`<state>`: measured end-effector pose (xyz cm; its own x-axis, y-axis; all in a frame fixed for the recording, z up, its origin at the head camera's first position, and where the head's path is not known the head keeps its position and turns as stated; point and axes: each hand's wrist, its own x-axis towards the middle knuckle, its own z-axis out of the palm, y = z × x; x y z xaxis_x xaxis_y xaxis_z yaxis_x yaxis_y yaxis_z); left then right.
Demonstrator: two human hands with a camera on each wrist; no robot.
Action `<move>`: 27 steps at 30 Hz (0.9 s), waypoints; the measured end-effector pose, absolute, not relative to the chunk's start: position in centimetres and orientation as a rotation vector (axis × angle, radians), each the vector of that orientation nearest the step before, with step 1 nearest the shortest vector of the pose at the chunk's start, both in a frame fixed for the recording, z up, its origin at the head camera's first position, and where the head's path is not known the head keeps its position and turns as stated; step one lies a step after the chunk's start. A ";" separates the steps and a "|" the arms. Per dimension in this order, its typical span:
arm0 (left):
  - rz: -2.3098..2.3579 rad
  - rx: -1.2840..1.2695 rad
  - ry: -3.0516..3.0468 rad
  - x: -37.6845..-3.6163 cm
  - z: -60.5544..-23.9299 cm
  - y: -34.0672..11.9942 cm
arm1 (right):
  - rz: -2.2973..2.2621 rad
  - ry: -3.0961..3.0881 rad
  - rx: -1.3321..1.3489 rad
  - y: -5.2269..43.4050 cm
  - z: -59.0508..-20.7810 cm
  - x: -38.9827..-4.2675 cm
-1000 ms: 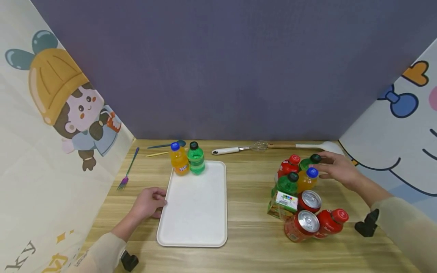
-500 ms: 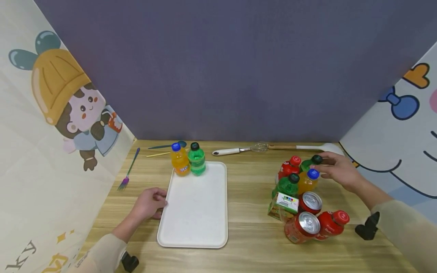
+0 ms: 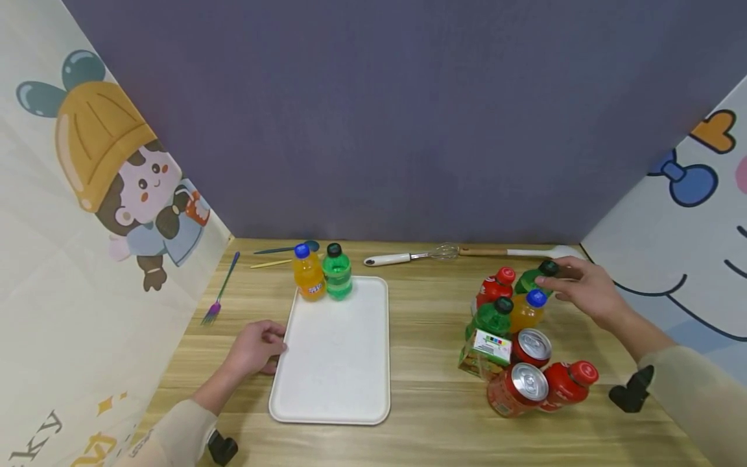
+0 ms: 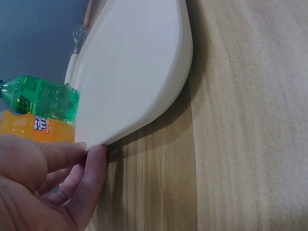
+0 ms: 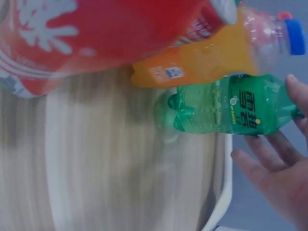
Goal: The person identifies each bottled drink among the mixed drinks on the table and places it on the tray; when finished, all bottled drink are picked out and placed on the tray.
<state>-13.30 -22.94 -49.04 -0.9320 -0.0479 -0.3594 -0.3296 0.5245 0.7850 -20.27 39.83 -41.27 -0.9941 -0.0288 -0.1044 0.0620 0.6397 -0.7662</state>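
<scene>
Right hand: the right hand [image 3: 583, 288] is at the back of the drinks cluster on the right of the desk [image 3: 432, 324]; its fingers [image 5: 269, 159] lie fairly straight against the green bottle [image 3: 533, 279], touching near the cap and shoulder, not yet curled round it.
Left hand: the left hand [image 3: 257, 347] rests on the desk with loosely bent fingers [image 4: 91, 178] touching the rim of the white tray [image 3: 332, 389], gripping nothing.
Where the bottle is: upright at the far edge of the cluster, touching the orange bottle [image 3: 525, 310] and just beside a red bottle [image 3: 495, 287].
Handling: judged a small, full plastic bottle, light but not flimsy, smooth and somewhat slippery at the label; the body gives a little under a squeeze.
Where to hold: probably the neck under the cap or the ribbed shoulder, since the neighbours crowd its lower body.
On the tray: another orange bottle [image 3: 308, 275] and green bottle [image 3: 336, 275] stand touching at its far end.
Hidden: the bottle's base is masked by the others in the head view; the thumb's contact cannot be told; the right wrist view is blurred near the red cans [image 3: 528, 379].
</scene>
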 end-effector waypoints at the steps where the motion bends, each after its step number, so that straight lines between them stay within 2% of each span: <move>1: 1.363 -0.315 2.475 -13.3 -49.0 -22.9 | -1.285 2.761 0.024 39.8 -41.1 -20.2; 16: 1.383 -0.292 2.476 -13.2 -49.1 -23.0 | -1.343 2.897 0.032 39.1 -37.8 -21.1; 27: 1.375 -0.281 2.494 -13.3 -49.4 -23.2 | -1.321 2.969 0.032 38.3 -34.0 -21.8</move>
